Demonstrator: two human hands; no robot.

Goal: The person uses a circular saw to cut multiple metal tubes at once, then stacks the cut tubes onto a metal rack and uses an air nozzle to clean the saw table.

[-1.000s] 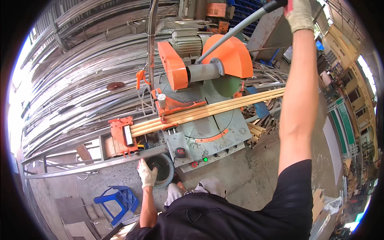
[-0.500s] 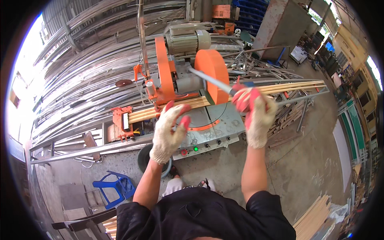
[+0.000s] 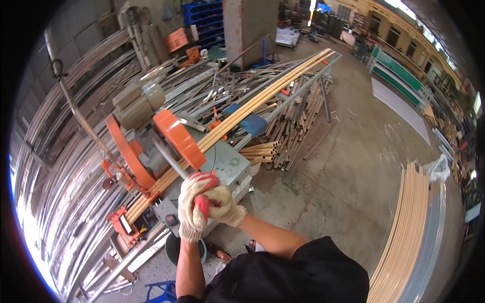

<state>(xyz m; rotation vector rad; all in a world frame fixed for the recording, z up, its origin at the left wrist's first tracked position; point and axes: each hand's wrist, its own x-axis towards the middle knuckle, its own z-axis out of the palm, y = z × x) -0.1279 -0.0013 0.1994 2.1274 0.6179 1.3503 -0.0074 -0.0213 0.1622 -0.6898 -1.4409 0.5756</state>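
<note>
In the head view, the person's left hand (image 3: 191, 209) and right hand (image 3: 222, 202), both in pale knit gloves with red on the fingers, are closed together around the lower end of a grey lever (image 3: 171, 159). They overlap so much that from here I can't tell which fingers lie on top, and the grip under them is hidden. The lever slants up and leftward to a saw head, between an orange belt cover (image 3: 126, 151) and an orange blade guard (image 3: 182, 139), with a ribbed motor (image 3: 139, 105) behind.

The guard sits low over some long yellow tubes (image 3: 268, 96), which run side by side along the back of the grey saw table (image 3: 227, 164). Their far ends reach well beyond the table's right end, near a grey rail (image 3: 303, 88); their near ends meet an orange end stop (image 3: 123, 224) beyond its left end.

Just off the table's right end lies a short bundle of yellow tubes (image 3: 260, 151), open ends showing, beside a heap of offcuts (image 3: 303, 134). A blue piece (image 3: 246, 120) hangs by the long tubes. Below the front edge stands a dark bucket (image 3: 172, 251), with a blue stool (image 3: 160, 293) near it; tan strips (image 3: 399, 232) lie well apart on the floor at right.
</note>
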